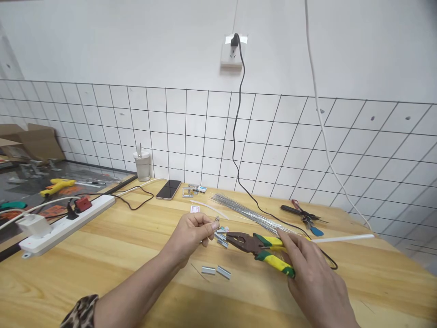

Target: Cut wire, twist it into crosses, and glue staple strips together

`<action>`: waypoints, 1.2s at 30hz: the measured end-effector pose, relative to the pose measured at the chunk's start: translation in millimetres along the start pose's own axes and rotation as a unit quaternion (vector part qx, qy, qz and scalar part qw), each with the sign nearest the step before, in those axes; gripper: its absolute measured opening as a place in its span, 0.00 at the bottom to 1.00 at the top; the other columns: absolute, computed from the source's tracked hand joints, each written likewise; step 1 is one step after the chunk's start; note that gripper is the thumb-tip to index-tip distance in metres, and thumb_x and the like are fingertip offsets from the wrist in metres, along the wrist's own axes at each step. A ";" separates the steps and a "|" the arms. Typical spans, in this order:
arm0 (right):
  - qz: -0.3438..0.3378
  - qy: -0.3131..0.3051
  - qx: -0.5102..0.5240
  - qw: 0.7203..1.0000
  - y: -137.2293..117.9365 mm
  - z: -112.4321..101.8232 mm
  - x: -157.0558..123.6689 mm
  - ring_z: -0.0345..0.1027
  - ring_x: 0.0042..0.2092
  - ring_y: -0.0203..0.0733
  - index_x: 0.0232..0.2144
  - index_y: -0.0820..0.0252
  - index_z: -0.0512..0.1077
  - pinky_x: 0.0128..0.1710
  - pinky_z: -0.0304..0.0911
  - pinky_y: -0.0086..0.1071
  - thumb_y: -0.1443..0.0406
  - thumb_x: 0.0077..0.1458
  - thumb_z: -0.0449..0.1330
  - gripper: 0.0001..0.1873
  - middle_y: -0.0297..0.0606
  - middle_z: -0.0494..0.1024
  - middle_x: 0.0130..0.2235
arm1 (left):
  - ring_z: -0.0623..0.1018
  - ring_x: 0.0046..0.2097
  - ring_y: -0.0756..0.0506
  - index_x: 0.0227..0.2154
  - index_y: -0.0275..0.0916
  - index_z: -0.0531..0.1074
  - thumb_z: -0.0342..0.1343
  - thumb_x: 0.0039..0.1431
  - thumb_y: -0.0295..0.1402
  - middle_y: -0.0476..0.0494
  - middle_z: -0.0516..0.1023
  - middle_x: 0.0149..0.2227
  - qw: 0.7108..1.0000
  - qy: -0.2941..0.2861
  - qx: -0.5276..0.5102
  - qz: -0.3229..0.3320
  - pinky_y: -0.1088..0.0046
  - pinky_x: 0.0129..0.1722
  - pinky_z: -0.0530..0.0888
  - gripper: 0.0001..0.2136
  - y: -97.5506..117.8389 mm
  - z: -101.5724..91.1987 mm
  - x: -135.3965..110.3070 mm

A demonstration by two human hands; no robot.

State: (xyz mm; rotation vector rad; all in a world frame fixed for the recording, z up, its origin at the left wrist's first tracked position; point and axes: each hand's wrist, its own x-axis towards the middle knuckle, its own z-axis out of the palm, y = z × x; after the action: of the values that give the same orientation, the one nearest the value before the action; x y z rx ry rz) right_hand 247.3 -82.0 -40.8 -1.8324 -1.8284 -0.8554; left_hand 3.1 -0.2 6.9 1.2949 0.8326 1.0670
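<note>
At the far left a long white plastic power strip (64, 223) lies along the edge of the pale wooden bench (102, 259). A red plug (83, 203) and a white adapter (34, 225) are seated in it. It seems parked there so that its cords run clear of the working area. Behind it, near the tiled wall, stand a white lidded cup (142, 166) and a dark flat smartphone (168, 189), set back from the tools.

Nearer the middle, the left hand (191, 234) is lifted off the wood. It pinches a small silvery metal piece (216, 220) between thumb and fingertips, the other fingers curled in. It offers the piece towards the right, I judge, so that the tool can meet it. Below, short grey staple strips (216, 271) lie loose on the bench, with a few more just under the piece.

The brown-jawed pliers with yellow-and-green handles (261, 246) point their nose leftwards, close to the piece but, as far as I can tell, not on it. The right hand (307, 269) wraps the handles from above, fingers closed round them, a grip that looks suited to squeezing.

Behind, a bundle of thin silver wires (249, 212) fans across the bench. Further right lie black-handled cutters (302, 214) and a white plastic tube (344, 238), both within easy reach.
</note>
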 end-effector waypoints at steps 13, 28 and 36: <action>-0.024 0.054 -0.065 0.996 10.4 1.8 4.3 0.67 0.45 0.48 0.60 0.54 0.49 0.31 0.67 0.32 0.80 0.47 0.46 0.38 0.43 0.73 0.45 | 0.60 0.17 0.57 0.14 0.34 0.67 0.66 0.36 0.38 0.54 0.64 0.14 0.989 0.027 -0.107 -0.095 0.79 0.18 0.54 0.15 -10.2 13.9 -4.2; -0.028 0.054 -0.062 0.996 11.5 1.3 5.0 0.69 0.43 0.46 0.57 0.55 0.55 0.32 0.65 0.32 0.80 0.50 0.45 0.32 0.43 0.75 0.44 | 0.58 0.17 0.58 0.13 0.34 0.66 0.67 0.34 0.36 0.54 0.64 0.14 0.982 0.027 -0.142 -0.120 0.80 0.18 0.54 0.15 -15.1 20.1 -7.4; 0.015 -0.092 0.079 0.993 2.5 9.5 2.1 0.73 0.38 0.43 0.45 0.51 0.70 0.22 0.61 0.27 0.76 0.50 0.45 0.25 0.37 0.77 0.43 | 0.62 0.18 0.56 0.15 0.34 0.69 0.65 0.40 0.38 0.52 0.68 0.15 0.996 0.013 -0.086 -0.017 0.78 0.21 0.57 0.13 -12.0 9.0 -3.7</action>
State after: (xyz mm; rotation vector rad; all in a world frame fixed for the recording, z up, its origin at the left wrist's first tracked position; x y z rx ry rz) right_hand 250.8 -74.2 -45.9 -1.8848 -1.9138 -0.5297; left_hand 12.0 -6.2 -4.2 1.1201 0.7618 1.1056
